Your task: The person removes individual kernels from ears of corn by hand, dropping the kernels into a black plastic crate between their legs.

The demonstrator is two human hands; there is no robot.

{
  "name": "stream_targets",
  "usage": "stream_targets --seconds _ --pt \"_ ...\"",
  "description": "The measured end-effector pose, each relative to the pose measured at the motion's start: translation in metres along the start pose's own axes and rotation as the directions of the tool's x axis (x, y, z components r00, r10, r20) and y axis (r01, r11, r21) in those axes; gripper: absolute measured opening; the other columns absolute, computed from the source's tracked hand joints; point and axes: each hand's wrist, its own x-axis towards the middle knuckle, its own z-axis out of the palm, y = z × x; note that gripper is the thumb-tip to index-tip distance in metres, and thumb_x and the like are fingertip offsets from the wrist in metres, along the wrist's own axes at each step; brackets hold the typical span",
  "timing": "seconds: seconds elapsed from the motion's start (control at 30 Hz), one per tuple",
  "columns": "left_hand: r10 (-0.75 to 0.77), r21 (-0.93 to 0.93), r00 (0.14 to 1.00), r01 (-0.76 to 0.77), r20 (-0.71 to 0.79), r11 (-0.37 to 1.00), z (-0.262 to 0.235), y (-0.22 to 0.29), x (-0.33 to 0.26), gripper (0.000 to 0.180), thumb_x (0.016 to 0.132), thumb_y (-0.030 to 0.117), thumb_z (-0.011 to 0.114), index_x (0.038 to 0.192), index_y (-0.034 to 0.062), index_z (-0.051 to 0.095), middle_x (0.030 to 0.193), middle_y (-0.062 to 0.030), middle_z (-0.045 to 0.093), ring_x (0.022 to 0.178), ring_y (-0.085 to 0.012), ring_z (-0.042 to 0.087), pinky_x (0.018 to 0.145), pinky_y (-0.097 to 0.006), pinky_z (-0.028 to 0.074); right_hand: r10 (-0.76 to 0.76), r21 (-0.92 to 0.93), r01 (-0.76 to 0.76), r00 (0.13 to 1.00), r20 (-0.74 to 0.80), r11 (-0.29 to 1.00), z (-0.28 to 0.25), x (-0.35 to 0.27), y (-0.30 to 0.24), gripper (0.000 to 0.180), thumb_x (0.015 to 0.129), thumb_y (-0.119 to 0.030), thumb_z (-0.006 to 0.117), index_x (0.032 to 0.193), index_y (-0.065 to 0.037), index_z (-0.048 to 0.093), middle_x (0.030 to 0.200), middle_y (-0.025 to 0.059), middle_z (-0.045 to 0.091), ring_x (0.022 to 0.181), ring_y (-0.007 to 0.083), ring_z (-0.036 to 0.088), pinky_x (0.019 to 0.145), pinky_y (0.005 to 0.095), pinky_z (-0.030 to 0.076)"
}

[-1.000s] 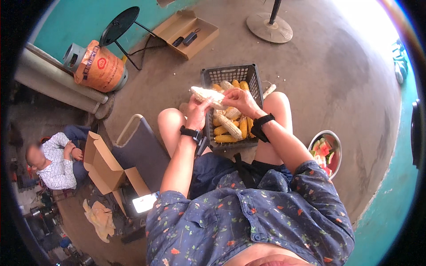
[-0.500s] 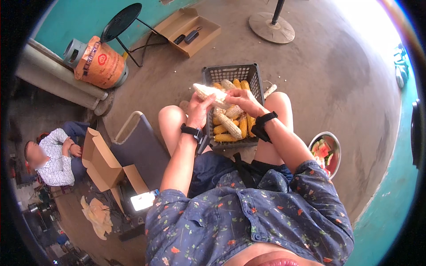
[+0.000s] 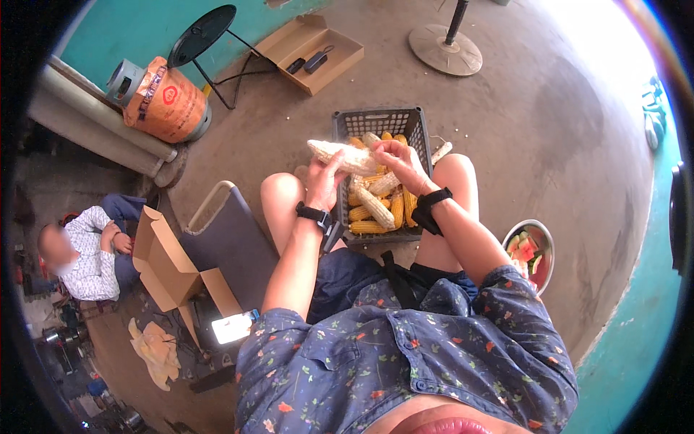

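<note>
A white ear of corn [image 3: 348,158] lies nearly level in my left hand [image 3: 323,177], whose fingers and thumb wrap around it from below. At the ear's right end, my right hand [image 3: 399,163] has its thumb and fingers closed together against the tip; whatever small thing lies between them is hidden. Beneath both hands, between my knees, stands a black plastic crate [image 3: 343,129] with slotted walls. It holds yellow ears of corn [image 3: 369,226] and paler, whitish ears [image 3: 376,207] lying across one another.
Right of my leg sits a metal bowl [image 3: 551,259] with watermelon pieces. Another ear [image 3: 442,152] lies beside the crate. To the left are a grey chair [image 3: 231,246], an open cardboard box [image 3: 163,264] and a seated person [image 3: 94,246]. A gas cylinder [image 3: 170,108] stands farther back.
The ear has turned slightly, its left tip dipping a little lower. My right fingers have shifted slightly right and up along its end, while my left hand keeps its grip.
</note>
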Motion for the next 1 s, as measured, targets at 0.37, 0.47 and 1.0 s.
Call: stream_targets --seconds 0.37,0.47,1.0 --pt "0.000 0.021 1.000 0.000 -0.013 1.000 -0.001 -0.004 0.000 0.033 0.090 0.011 0.069 0.119 0.0028 0.054 0.116 -0.0093 0.063 0.107 -0.0202 0.062 0.091 -0.036 0.053 -0.069 -0.377 0.032 0.994 -0.085 0.926 -0.008 0.004 0.009 0.024 0.080 -0.025 0.073 0.086 -0.001 0.069 0.094 0.0132 0.067 0.092 0.0248 0.063 0.082 0.0359 0.049" --pt "0.012 0.033 1.000 -0.012 -0.003 0.999 0.003 -0.002 0.002 0.033 0.091 0.012 0.069 0.119 0.0032 0.054 0.116 -0.0087 0.062 0.108 -0.0200 0.061 0.093 -0.037 0.052 -0.174 -0.356 0.152 0.984 -0.030 0.922 -0.008 0.002 0.015 0.022 0.081 -0.023 0.073 0.090 -0.003 0.071 0.098 0.0136 0.066 0.093 0.0250 0.063 0.079 0.0356 0.050" --pt "-0.017 0.078 1.000 0.016 0.007 0.997 0.003 0.000 0.001 0.031 0.090 0.013 0.071 0.115 0.0052 0.056 0.114 -0.0069 0.064 0.104 -0.0184 0.063 0.091 -0.034 0.052 -0.137 -0.332 0.172 0.982 0.127 0.927 -0.002 -0.001 0.001 0.013 0.082 -0.013 0.074 0.093 -0.005 0.071 0.100 0.0027 0.065 0.088 0.0108 0.060 0.075 0.0263 0.049"
